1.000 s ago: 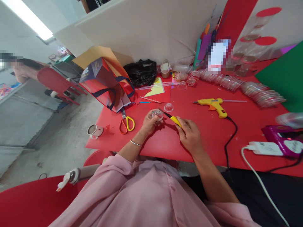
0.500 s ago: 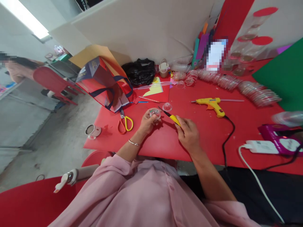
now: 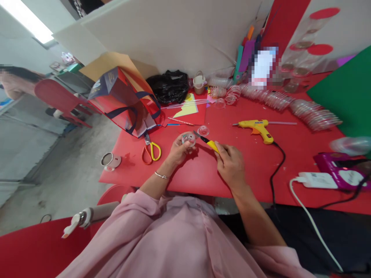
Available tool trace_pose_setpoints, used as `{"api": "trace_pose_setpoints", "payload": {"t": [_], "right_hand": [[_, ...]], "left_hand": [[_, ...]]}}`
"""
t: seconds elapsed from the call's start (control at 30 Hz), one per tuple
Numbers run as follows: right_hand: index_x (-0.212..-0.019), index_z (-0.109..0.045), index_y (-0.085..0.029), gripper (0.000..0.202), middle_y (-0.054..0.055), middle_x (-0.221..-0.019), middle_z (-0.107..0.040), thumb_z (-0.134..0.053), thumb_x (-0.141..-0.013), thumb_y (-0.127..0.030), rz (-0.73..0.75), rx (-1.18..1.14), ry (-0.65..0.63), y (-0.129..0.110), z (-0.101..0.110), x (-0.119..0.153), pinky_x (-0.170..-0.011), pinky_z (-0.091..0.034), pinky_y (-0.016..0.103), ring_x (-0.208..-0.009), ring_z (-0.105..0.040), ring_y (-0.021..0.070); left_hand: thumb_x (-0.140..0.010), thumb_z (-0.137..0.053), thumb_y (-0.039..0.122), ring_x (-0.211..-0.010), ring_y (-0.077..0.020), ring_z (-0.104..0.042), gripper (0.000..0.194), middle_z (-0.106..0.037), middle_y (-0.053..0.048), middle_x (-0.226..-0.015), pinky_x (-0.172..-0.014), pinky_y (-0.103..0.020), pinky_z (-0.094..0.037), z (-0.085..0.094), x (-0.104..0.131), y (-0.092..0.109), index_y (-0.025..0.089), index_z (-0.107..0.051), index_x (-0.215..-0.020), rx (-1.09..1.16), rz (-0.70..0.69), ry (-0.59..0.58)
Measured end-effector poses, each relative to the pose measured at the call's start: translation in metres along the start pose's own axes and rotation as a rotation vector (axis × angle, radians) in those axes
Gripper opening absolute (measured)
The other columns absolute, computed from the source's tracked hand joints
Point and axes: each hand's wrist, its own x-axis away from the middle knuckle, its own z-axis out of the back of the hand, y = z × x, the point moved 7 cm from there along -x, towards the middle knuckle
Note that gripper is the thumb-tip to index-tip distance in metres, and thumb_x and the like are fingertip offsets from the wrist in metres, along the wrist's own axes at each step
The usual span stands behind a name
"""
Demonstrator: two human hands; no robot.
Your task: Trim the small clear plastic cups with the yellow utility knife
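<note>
My left hand is closed on a clear plastic dome lid, thumb at its near edge. In my right hand is a utility knife with a yellow handle. Its dark blade end points at the lid, close to its right side; I cannot tell whether they touch. Another clear dome lid lies on the red table just behind the blade. Scissors with one red and one yellow handle lie left of my left hand. A yellow glue gun rests to the right.
A red and navy bag stands at the back left beside a black plastic bag. Rows of clear lids line the back right. A cup sits by the left edge. The purple power strip and cords are at right.
The whole view has shifted slightly. The knife's blade end sits a little differently beside the lid. Both hands keep their holds.
</note>
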Motion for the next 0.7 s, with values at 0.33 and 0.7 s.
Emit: {"api": "trace_pose_setpoints", "payload": {"t": [0.33,0.7], "right_hand": [[-0.154,-0.048,-0.032,0.053,0.011,-0.115,-0.066,-0.053,-0.101,-0.025,0.049,-0.089,-0.080,-0.011,-0.001,-0.001,-0.086,-0.054,0.039,-0.101,-0.063,0.0241],[-0.154,-0.048,-0.031,0.052,0.010,-0.114,-0.065,-0.052,-0.103,-0.026,0.015,-0.138,-0.108,-0.013,0.000,-0.002,-0.081,-0.056,0.033,-0.097,-0.065,0.0212]], "left_hand": [[-0.068,-0.092,0.044,-0.068,-0.0106,-0.062,0.063,-0.073,-0.010,-0.116,-0.049,-0.022,-0.041,-0.007,0.002,0.006,0.020,-0.069,-0.121,0.036,-0.007,-0.023],[-0.069,-0.092,0.042,-0.068,-0.0104,-0.063,0.043,-0.075,-0.007,-0.107,-0.048,-0.018,-0.037,-0.001,0.000,0.000,0.021,-0.064,-0.094,0.016,0.016,0.021]]}}
